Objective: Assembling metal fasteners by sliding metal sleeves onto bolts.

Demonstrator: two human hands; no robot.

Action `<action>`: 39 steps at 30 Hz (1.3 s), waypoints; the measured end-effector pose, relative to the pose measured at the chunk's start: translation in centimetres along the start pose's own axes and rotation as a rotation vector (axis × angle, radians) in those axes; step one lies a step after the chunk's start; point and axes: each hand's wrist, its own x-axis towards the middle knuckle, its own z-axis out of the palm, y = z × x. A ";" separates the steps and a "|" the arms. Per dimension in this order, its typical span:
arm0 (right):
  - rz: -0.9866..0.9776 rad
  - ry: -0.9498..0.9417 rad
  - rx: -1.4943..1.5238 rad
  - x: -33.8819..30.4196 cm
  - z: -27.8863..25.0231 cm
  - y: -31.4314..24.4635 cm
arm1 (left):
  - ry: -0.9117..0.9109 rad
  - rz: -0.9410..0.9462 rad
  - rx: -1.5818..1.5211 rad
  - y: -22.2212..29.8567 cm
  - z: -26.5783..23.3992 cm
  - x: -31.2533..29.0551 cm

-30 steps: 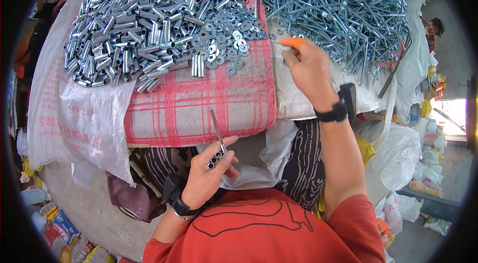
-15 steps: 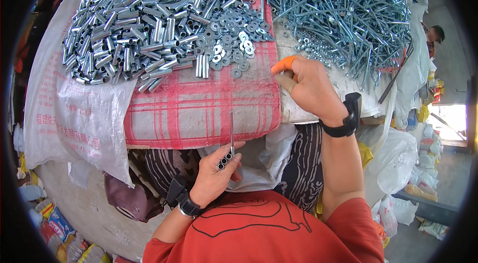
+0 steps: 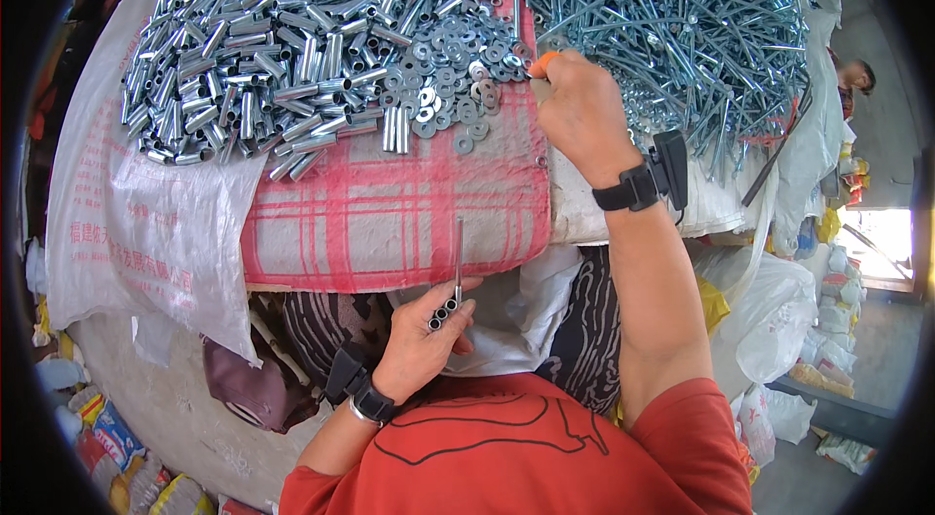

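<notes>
A long bolt [image 3: 458, 257], threaded with several small nuts or washers at its lower end, was held upright in the closed grip of the left hand [image 3: 421, 344] at lower centre. The right hand [image 3: 579, 111], its grip pinched shut at the edge of a washer pile [image 3: 453, 76] at upper centre, was seen on red checked cloth [image 3: 390, 213]. One washer would best be lifted cleanly while the bolt was kept steady.

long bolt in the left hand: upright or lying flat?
Upright. The left hand pinches the long silver metal bolt near its lower end, and its shaft points straight up over the red-and-white checked cloth.
</notes>
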 end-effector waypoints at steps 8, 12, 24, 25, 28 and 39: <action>0.126 0.012 0.362 -6.7 -3.3 -4.3 | -0.027 -0.014 0.079 1.1 0.3 -0.2; 0.228 -0.175 0.703 -10.1 -4.9 -6.2 | -0.031 0.054 0.166 1.1 0.7 -0.4; 0.044 0.018 0.560 -14.6 -6.5 -7.2 | 0.067 0.424 0.506 -0.8 2.0 -0.6; 0.259 -0.070 0.893 -14.8 -6.5 -7.0 | 0.092 0.496 0.556 -0.8 2.1 -0.5; 0.586 -0.221 1.272 -15.0 -6.5 -6.4 | 0.149 0.487 0.651 -0.8 2.4 -0.5; 0.468 -0.309 0.850 -11.1 -6.3 -5.0 | -0.067 0.301 0.312 -1.1 1.9 0.6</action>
